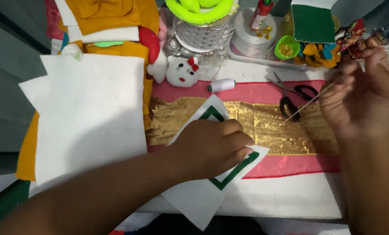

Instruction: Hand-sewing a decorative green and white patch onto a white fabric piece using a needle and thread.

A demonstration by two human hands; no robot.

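Head view: big white felt sheet (90,117) lies left of left hand, over orange cloth. Gold fabric strip (272,126) on pink band runs beneath and between both hands. White piece with green border (216,174) sits under left hand (212,146), fingers curled and pressed flat on it, seemingly to keep it from shifting. Right hand (362,98) raised off table, fingertips pinched on thread (305,105) pulled taut toward gold strip. Scissors (292,93) just left of right hand; white spool (222,85) above left hand.
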